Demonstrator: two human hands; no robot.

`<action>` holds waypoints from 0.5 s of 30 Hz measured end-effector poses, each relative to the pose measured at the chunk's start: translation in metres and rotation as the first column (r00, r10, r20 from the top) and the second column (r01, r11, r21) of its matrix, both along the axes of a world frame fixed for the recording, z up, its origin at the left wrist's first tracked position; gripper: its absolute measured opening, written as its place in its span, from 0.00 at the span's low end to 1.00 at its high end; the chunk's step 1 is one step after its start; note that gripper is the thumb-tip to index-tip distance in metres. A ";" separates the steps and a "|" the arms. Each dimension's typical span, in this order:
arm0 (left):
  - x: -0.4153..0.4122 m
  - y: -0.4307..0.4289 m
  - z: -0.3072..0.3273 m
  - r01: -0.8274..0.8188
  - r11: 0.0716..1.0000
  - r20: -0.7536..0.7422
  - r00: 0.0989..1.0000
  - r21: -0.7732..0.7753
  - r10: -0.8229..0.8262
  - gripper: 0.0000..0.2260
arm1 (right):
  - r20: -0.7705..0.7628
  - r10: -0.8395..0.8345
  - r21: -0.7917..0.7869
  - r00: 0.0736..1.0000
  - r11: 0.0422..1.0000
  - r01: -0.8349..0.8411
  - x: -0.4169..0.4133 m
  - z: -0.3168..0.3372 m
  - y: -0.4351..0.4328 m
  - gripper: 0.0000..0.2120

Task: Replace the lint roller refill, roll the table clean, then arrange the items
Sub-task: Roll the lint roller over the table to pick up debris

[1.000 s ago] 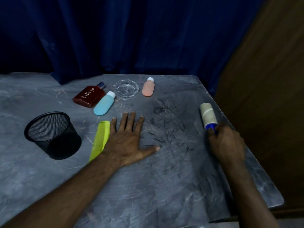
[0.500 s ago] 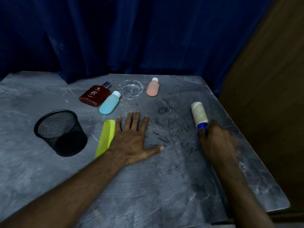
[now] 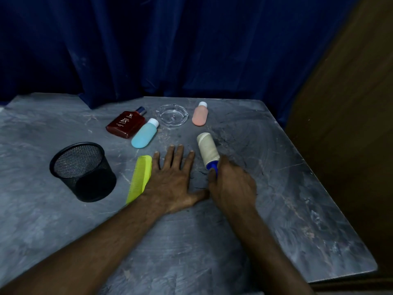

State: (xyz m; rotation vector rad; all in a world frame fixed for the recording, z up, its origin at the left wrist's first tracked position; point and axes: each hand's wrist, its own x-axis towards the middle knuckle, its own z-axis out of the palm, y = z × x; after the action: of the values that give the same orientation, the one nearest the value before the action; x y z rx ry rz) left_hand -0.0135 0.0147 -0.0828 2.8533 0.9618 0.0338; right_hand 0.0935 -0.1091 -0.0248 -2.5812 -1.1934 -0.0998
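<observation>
My right hand (image 3: 232,186) grips the blue handle of the lint roller (image 3: 208,150), whose cream roll lies on the grey table (image 3: 276,188), pointing away from me. Flat on the table just left of it rests my left hand (image 3: 172,179), fingers spread, its thumb touching my right hand. A yellow-green comb (image 3: 139,179) lies against the left hand's outer edge. Behind sit a red flat bottle (image 3: 126,124), a blue bottle (image 3: 145,134), a clear glass ashtray (image 3: 171,114) and a pink bottle (image 3: 200,114), the bottles lying down.
A black mesh cup (image 3: 84,170) stands upright left of the comb. A dark blue curtain (image 3: 170,50) hangs behind the table. The table's right edge runs diagonally beside a brown wall (image 3: 350,124).
My right hand has rolled the lint roller leftward across the table, from near the right edge to right beside my left hand. The left hand has stayed flat.
</observation>
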 end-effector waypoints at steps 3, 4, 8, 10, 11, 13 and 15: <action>0.000 0.001 -0.003 -0.002 1.000 0.006 1.000 0.013 0.002 0.57 | 0.004 0.001 0.004 1.000 1.000 -0.001 -0.005 0.001 0.002 0.16; 0.000 0.001 -0.003 -0.002 1.000 0.008 1.000 0.011 0.002 0.57 | 0.002 0.001 0.004 1.000 1.000 -0.001 -0.006 0.001 0.003 0.16; 0.001 0.001 -0.002 0.000 1.000 0.010 1.000 0.006 0.000 0.57 | -0.026 0.002 0.010 1.000 1.000 -0.002 -0.004 0.002 0.003 0.16; 0.000 0.000 0.000 0.000 1.000 0.006 1.000 0.000 0.000 0.57 | -0.043 -0.003 0.024 0.999 1.000 0.004 -0.001 0.002 0.001 0.15; 0.000 -0.001 0.000 0.001 1.000 0.003 1.000 -0.005 0.000 0.58 | -0.046 -0.010 0.029 0.999 1.000 0.011 0.001 0.002 -0.001 0.15; 0.000 -0.001 0.002 -0.004 1.000 0.008 1.000 -0.009 0.004 0.58 | -0.050 -0.036 0.036 0.998 0.999 0.038 0.009 0.001 -0.004 0.14; 0.000 -0.003 0.002 -0.012 1.000 0.019 1.000 -0.008 0.012 0.58 | -0.049 -0.072 0.026 0.996 0.997 0.073 0.019 0.002 -0.009 0.14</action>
State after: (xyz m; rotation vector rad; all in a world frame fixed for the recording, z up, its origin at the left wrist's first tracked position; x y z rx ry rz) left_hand -0.0136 0.0122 -0.0803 2.8347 0.9734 0.0587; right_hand 0.1126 -0.1179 -0.0225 -2.5879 -1.0741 -0.0684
